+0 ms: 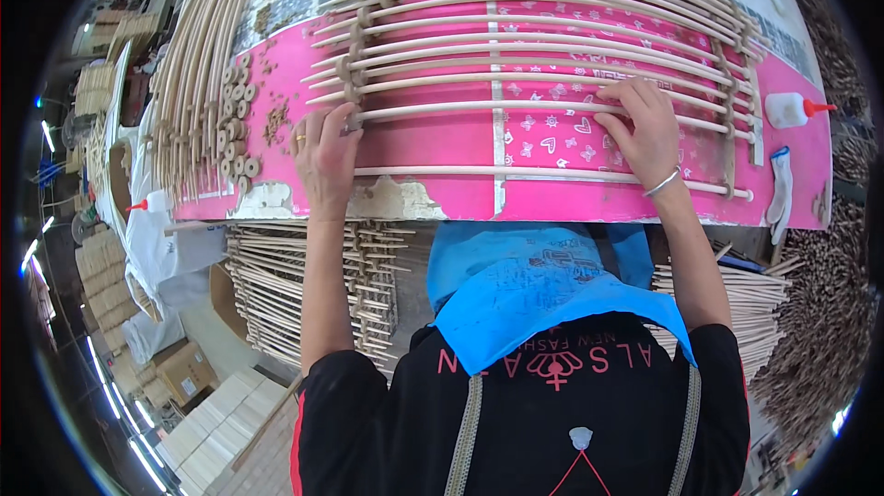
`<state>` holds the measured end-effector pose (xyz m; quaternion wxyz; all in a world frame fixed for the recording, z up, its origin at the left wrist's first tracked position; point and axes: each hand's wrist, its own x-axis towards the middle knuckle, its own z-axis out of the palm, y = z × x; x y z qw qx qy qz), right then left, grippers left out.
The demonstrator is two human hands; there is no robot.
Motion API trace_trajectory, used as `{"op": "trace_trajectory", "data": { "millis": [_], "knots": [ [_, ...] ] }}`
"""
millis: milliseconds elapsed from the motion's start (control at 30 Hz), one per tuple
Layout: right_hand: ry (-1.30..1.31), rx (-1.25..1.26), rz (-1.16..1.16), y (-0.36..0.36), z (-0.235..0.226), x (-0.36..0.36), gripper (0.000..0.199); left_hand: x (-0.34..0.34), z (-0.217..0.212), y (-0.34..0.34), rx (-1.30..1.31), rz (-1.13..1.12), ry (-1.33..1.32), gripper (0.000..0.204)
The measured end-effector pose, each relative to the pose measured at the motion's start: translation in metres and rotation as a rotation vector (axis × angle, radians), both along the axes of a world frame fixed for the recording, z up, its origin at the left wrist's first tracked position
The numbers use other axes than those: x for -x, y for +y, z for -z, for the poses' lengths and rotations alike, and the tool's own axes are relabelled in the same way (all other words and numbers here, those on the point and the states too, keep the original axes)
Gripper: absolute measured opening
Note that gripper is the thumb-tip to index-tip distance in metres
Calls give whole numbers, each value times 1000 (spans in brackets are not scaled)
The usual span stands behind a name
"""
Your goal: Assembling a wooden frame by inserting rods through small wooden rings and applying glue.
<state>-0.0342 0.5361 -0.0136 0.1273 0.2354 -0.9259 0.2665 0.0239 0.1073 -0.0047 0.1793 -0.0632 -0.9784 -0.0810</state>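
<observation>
Pale wooden rods lie side by side across a pink table, their left parts passing through small brown wooden rings. At the left end of a wooden rod (433, 111), my left hand (324, 160) is closed, its thumb and fingers around a small wooden ring (353, 120) that they partly hide. My right hand (645, 132) rests farther along the same rod, thumb and index finger on either side of it. Nearest me lies another wooden rod (442, 171), with its left end close to my left wrist.
Loose wooden rings (230, 151) stand in columns on the left, beside a bundle of rods (189, 81). On the right are a white bottle with a red tip (787, 110) and a white glove (780, 187). More rod assemblies (304, 284) sit below the table's front edge.
</observation>
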Motion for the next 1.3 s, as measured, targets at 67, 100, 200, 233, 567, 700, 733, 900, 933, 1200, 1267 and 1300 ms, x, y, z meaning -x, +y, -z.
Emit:
{"op": "trace_trajectory", "data": {
  "millis": [67, 100, 200, 233, 567, 700, 733, 900, 933, 1200, 1267, 1300],
  "knots": [
    [33, 23, -14, -5, -5, -1, 28, -2, -3, -5, -10, 7, 10, 47],
    [61, 40, -13, -8, -9, -3, 29, -4, -3, -9, -7, -3, 13, 47],
    [40, 55, -33, -9, -19, -15, 27, -11, -4, -27, -126, -73, 51, 45],
    [-3, 43, -41, -10, -22, -20, 26, -14, -5, -39, -132, -87, 89, 43],
    [-119, -2, -197, -12, -16, -56, 32, -46, 12, -169, -102, -493, 180, 38],
    [-180, 5, -193, -14, -13, -57, 26, -44, 6, -172, -31, -521, -31, 40],
    [-182, 18, -189, -14, -12, -58, 23, -42, 8, -175, -36, -537, -51, 39],
    [-209, 121, -150, -18, -10, -59, 17, -49, 5, -179, 88, -528, -78, 38],
    [-248, 161, -126, -19, -10, -60, 16, -50, -1, -174, 148, -522, -44, 37],
    [-215, 208, -111, -25, -16, -54, 15, -62, -7, -112, -1340, -415, -116, 39],
    [-193, 215, -128, -25, -14, -54, 15, -68, -4, -104, -1521, -392, -165, 36],
    [-193, 215, -127, -25, -14, -54, 15, -68, -4, -101, -1521, -392, -166, 36]
  ]
}}
